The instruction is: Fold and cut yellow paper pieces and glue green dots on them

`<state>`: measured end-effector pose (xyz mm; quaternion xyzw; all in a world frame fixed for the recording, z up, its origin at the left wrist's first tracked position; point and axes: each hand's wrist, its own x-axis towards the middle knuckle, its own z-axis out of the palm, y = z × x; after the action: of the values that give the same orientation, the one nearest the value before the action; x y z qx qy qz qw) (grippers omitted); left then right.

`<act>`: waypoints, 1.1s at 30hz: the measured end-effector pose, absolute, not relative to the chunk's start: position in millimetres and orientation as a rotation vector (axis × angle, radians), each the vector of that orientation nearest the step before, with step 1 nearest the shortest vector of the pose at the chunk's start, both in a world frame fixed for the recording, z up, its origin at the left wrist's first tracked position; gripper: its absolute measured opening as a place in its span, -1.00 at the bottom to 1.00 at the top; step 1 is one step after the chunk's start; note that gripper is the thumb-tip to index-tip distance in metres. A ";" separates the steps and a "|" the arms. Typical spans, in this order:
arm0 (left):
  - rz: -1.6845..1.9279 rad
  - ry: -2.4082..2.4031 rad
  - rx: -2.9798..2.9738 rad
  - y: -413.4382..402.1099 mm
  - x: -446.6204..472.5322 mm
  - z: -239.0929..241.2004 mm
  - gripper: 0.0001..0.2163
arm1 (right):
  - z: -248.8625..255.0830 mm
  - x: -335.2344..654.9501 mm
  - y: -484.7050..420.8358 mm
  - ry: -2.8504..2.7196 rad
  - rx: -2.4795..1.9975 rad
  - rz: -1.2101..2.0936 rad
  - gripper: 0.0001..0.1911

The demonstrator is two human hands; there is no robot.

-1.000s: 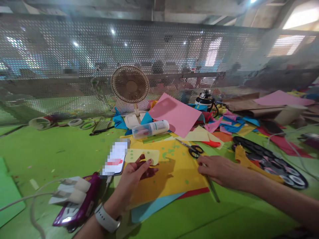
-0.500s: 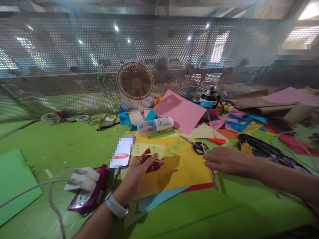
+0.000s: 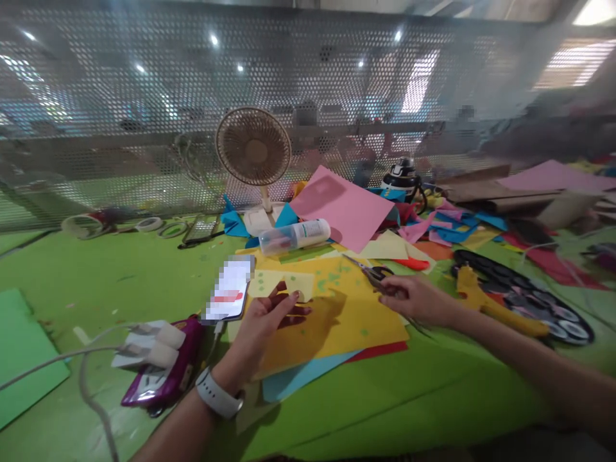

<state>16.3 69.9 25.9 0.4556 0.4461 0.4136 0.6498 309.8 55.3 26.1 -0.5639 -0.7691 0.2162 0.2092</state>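
Observation:
My left hand [image 3: 262, 324] pinches a pale yellow paper cut-out [image 3: 282, 283] with green dots, held just above the yellow sheet [image 3: 337, 314]. A white watch sits on that wrist. My right hand [image 3: 414, 298] is closed around the black handles of the scissors [image 3: 370, 273], whose blades point up and left over the yellow sheet. Under the yellow sheet lie a red sheet [image 3: 380, 351] and a blue sheet [image 3: 298, 378].
A phone [image 3: 228, 296] lies left of the cut-out, by a purple power strip [image 3: 161, 372] with white plugs. Behind are a small fan [image 3: 253, 147], a glue bottle [image 3: 294, 235], a pink sheet [image 3: 341, 208], paper scraps, tape rolls [image 3: 79, 226] and a black paint palette [image 3: 524, 295]. A perforated metal screen closes the back.
My right hand moved up and left from the table and closed on the scissors' handles. My left hand kept its hold on the cut-out.

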 end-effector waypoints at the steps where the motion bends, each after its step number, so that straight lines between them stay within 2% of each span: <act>1: 0.943 1.019 1.032 70.3 16.5 25.8 -0.78 | 23.2 310.9 55.2 -2.183 -1.595 0.514 -0.82; 5: 0.950 1.018 1.009 71.4 17.8 24.3 -0.79 | 17.6 313.2 50.4 -2.301 -1.633 0.257 -0.83; 12: 0.975 1.031 1.031 70.8 17.5 30.1 -0.80 | 17.1 313.3 48.8 -2.384 -1.644 0.101 -0.79; 16: 1.045 1.033 1.012 70.5 18.1 36.1 -0.80 | 26.8 319.0 50.6 -2.266 -1.607 0.223 -0.82; 23: 1.047 1.021 0.982 71.0 19.0 35.2 -0.78 | 40.4 311.1 58.1 -1.509 -1.245 0.688 -0.75; 25: 1.065 1.021 0.969 71.9 18.0 34.4 -0.79 | 35.6 305.3 58.3 -1.596 -1.254 0.731 -0.74; 30: 1.046 1.006 0.949 72.6 17.4 32.6 -0.80 | 35.3 305.2 59.0 -2.034 -1.368 0.575 -0.77; 33: 1.027 1.013 0.938 71.9 18.2 31.6 -0.79 | 42.5 303.3 65.0 -2.085 -1.373 0.709 -0.78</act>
<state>18.2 71.9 31.6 0.4134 0.4463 0.4526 0.6520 303.3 65.0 42.5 -0.5093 -0.7738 0.2629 0.2698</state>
